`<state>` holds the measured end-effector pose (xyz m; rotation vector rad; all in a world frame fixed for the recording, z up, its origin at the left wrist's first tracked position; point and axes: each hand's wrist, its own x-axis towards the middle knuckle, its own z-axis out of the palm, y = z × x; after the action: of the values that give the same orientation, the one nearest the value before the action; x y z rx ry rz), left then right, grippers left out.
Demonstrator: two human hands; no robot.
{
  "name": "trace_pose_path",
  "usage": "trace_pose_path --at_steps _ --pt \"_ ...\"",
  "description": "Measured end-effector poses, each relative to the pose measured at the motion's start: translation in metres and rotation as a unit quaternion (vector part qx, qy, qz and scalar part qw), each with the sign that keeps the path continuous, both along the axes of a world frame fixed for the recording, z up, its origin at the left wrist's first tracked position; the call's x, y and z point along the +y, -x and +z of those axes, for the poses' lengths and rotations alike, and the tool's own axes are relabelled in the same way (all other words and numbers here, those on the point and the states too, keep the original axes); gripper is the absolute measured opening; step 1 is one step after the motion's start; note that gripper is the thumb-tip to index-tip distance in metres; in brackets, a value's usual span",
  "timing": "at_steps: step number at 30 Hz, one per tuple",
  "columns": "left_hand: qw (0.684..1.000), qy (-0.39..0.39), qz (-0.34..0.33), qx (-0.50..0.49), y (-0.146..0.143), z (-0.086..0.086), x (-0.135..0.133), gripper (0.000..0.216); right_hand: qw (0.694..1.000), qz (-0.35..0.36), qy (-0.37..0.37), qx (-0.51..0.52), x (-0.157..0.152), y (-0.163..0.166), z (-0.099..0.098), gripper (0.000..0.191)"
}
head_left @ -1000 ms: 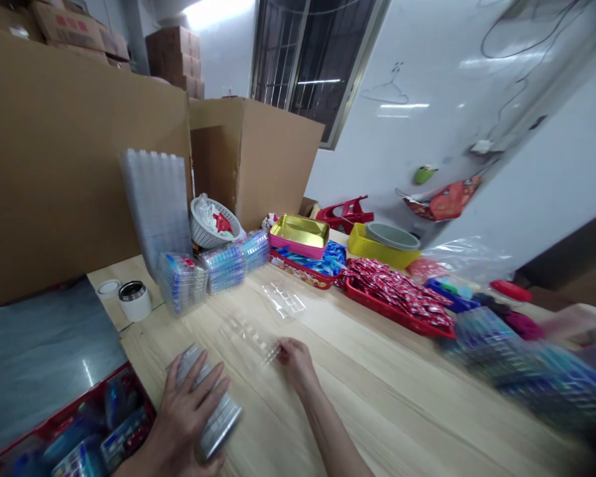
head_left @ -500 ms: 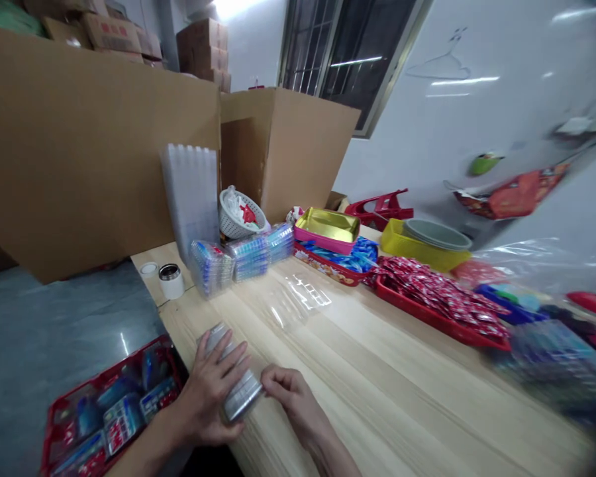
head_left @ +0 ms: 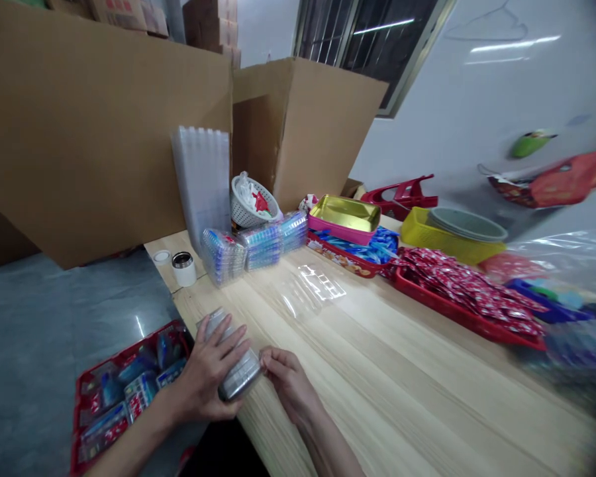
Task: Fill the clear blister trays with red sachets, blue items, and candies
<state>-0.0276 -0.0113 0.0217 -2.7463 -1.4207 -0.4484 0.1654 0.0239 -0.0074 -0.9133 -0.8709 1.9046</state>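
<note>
My left hand [head_left: 209, 374] lies over a stack of clear plastic trays [head_left: 237, 379] at the near left edge of the wooden table [head_left: 402, 391], fingers spread and pressing down on it. At the stack's right end my right hand [head_left: 287, 379] is curled, its fingertips pinching at the stack's edge. One clear empty tray [head_left: 314, 291] lies flat on the table beyond my hands.
Filled clear packs [head_left: 254, 248] stand in a row behind, beside a tall stack of empty trays [head_left: 202, 179], a white basket [head_left: 253, 202] and a small steel cup [head_left: 183, 268]. Red trays of sweets [head_left: 469, 298] sit right. A red crate [head_left: 122, 394] is on the floor left.
My right hand let go of a loose clear tray farther out and came back to the stack's right end. The view swung left and down.
</note>
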Motion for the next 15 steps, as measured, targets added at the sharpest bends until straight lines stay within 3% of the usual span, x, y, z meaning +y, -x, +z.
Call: trace_pose_path --at_steps 5,8,12,15 --pt "1.0 -0.028 -0.005 -0.008 0.002 -0.002 0.0 0.08 0.992 -0.107 0.039 -0.057 0.024 -0.006 -0.018 0.033" --pt "0.999 -0.046 -0.008 -0.011 0.003 -0.004 0.0 0.079 0.983 -0.155 0.023 -0.099 0.044 -0.018 -0.032 0.035" --pt "0.996 -0.077 0.005 -0.045 -0.001 -0.006 0.0 0.077 0.952 -0.237 -0.03 -0.19 0.061 -0.039 -0.044 0.036" --pt "0.994 -0.09 0.013 -0.063 -0.006 -0.007 0.0 0.076 0.901 -0.276 -0.137 -0.304 0.064 -0.05 -0.042 0.049"
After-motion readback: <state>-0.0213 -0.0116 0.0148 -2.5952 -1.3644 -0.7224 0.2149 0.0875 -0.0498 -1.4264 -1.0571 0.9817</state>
